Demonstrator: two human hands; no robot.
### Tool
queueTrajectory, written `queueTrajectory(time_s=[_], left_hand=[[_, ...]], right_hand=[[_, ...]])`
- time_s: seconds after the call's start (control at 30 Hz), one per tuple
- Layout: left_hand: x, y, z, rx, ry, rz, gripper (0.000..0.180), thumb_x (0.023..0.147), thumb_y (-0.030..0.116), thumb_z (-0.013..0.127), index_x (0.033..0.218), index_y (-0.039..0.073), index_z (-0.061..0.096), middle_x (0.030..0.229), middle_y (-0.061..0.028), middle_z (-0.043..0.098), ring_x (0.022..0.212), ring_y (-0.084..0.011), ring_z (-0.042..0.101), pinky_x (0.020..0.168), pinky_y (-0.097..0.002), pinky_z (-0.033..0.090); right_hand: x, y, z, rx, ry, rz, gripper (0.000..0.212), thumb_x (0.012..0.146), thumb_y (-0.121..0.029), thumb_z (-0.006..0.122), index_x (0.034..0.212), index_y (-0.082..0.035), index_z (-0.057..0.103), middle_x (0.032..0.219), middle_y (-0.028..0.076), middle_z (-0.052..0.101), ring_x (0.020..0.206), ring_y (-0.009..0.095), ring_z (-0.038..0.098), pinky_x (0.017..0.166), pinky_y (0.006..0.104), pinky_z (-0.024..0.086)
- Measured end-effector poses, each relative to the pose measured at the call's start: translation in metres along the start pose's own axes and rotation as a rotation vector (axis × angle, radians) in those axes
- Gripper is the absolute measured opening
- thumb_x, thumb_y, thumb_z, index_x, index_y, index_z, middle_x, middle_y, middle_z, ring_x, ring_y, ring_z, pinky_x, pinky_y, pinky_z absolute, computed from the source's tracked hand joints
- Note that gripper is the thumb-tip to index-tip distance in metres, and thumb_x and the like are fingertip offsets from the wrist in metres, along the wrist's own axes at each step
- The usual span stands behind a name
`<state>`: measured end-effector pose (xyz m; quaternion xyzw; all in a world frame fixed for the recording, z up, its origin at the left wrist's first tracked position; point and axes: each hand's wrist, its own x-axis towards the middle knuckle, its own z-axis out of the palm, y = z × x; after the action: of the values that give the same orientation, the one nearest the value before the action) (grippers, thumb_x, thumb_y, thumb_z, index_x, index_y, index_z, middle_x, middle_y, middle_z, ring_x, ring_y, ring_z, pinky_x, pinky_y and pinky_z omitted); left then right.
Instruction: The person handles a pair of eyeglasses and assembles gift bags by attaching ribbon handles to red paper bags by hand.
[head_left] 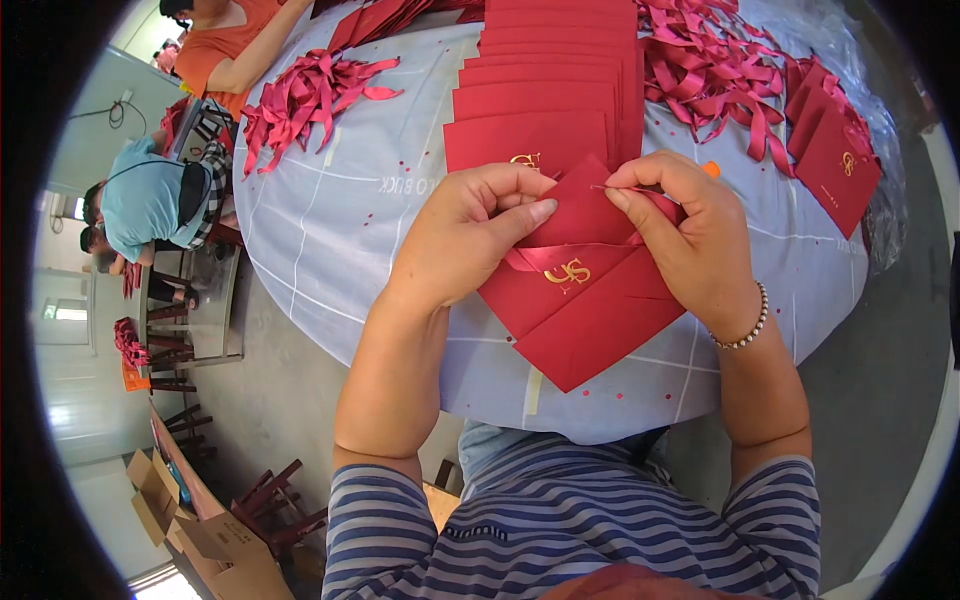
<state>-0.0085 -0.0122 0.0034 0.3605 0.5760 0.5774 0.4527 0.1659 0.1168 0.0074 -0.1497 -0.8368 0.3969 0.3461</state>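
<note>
1. At 10 o'clock, far off on my feed, I see a person in a light blue top (158,195), well apart from the cloth-covered table (320,225)
2. Between 7 and 8 o'clock I pick out open cardboard boxes (225,550)
3. Between 10 and 11 o'clock a co-worker in orange (245,45) has an arm by the table's edge, near a loose heap of red ribbons (305,100)
4. At 12 o'clock, just above my mid-view, the left hand (475,225) has thumb and forefinger clamped on the left edge of a red envelope (600,287)
5. Farther out at 12 o'clock, a row of red cards (535,135) overlaps in a long run
6. The envelope lies tilted toward 3 o'clock, between both hands, a satin band (535,258) crossing it above a gold emblem (568,271); whether its lower part is a second envelope, I cannot tell
7. At 2 o'clock the right hand (690,225), a beaded bracelet (747,335) on its wrist, pinches thumb and forefinger together at the upper flap
8. Between 1 and 2 o'clock I see a second ribbon heap (700,75), with loose cards (838,175) beside it
</note>
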Motion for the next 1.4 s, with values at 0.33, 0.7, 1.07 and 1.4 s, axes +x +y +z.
queueTrajectory(time_s=[0.33,0.7,1.07,1.4], left_hand=[[-0.003,0.001,0.000,0.019,-0.026,0.016,0.013,0.097,0.007,0.057,0.102,-0.001,0.066,0.090,0.0044,0.064,0.081,-0.0027,0.054,0.074,-0.0196,0.046],[-0.003,-0.004,0.009,0.206,0.062,0.097,0.011,0.094,0.006,0.062,0.096,-0.003,0.067,0.081,0.0010,0.064,0.080,-0.0050,0.054,0.071,-0.0230,0.045],[0.006,-0.013,0.014,0.549,0.125,0.319,0.009,0.085,0.008,0.067,0.091,0.001,0.069,0.082,-0.0134,0.070,0.074,-0.0300,0.063,0.087,-0.0394,0.046],[-0.007,-0.007,0.020,0.785,0.097,0.489,0.019,0.078,0.004,0.067,0.097,0.001,0.069,0.091,-0.0164,0.071,0.087,-0.0325,0.068,0.107,-0.0493,0.038]], right_hand=[[0.000,-0.001,0.005,-0.039,-0.029,-0.057,0.007,0.084,-0.002,0.068,0.090,0.000,0.064,0.084,0.011,0.064,0.078,0.026,0.063,0.070,0.0316,0.049],[-0.001,0.006,0.010,-0.145,-0.096,-0.144,0.006,0.085,-0.006,0.065,0.085,-0.004,0.059,0.079,0.011,0.058,0.079,0.032,0.057,0.085,0.0440,0.044],[-0.003,0.006,0.017,-0.300,-0.070,-0.162,0.006,0.083,-0.005,0.062,0.087,-0.005,0.058,0.082,0.011,0.057,0.082,0.033,0.057,0.096,0.0501,0.042],[-0.013,-0.001,0.022,-0.334,-0.017,-0.196,0.011,0.077,-0.005,0.065,0.085,-0.003,0.058,0.081,0.012,0.058,0.078,0.033,0.059,0.091,0.0500,0.044]])
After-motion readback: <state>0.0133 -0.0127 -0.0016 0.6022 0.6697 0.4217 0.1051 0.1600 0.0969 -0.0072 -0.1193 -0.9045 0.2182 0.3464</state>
